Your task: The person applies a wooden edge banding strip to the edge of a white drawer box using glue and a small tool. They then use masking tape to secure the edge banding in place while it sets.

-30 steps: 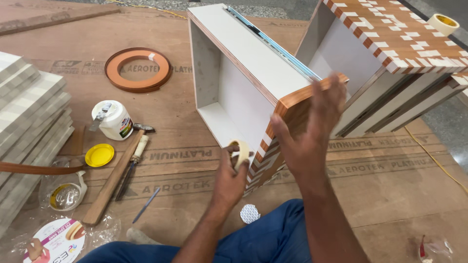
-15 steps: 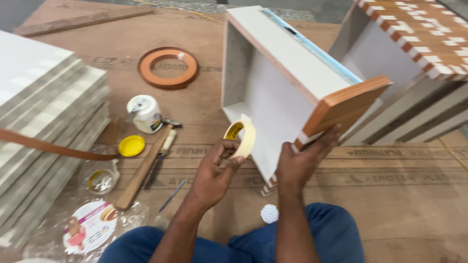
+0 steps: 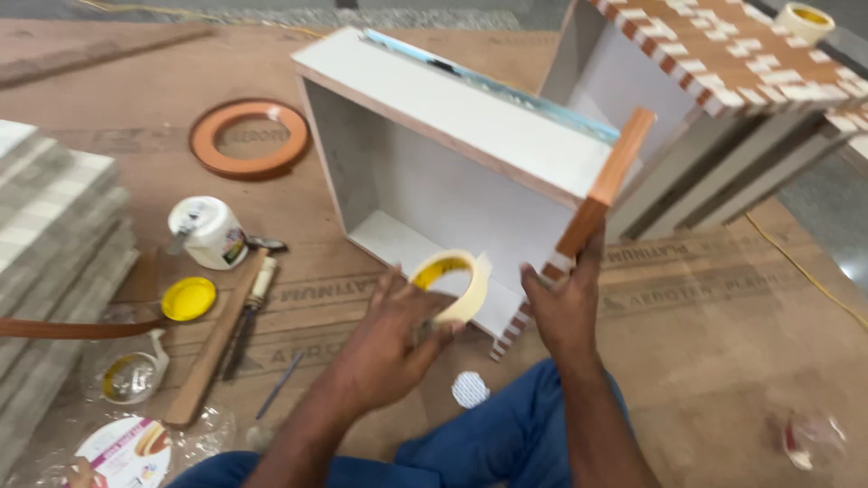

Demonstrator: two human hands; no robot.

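Brown protective sheeting (image 3: pixel 723 361) is covering the floor where the person is sitting, blue trouser legs (image 3: pixel 488 443) drawn in below the hands. Nearest the viewer, the left hand (image 3: pixel 389 348) is holding a roll of masking tape (image 3: pixel 452 282), fingers curled through and around the ring and gripping it. Just beside it, the right hand (image 3: pixel 565 312) is resting against the lower corner of the white drawer box (image 3: pixel 452 172), fingers pressed together along the orange-brown edge band (image 3: pixel 601 194); whether a loose tape end is being pinched is not discernible. Judged from this, the taping step is being prepared: the band is being steadied while tape is brought up. The next move appears to call for freeing a tape end and keeping the band flush at the corner.

Left of the hands, a wooden strip (image 3: pixel 217 339), a yellow lid (image 3: pixel 188 298) and a white glue bottle (image 3: pixel 210 233) are lying. Farther back, a coil of edge banding (image 3: pixel 250 138) is lying flat, and a checker-patterned cabinet (image 3: pixel 723 63) is standing behind the box.
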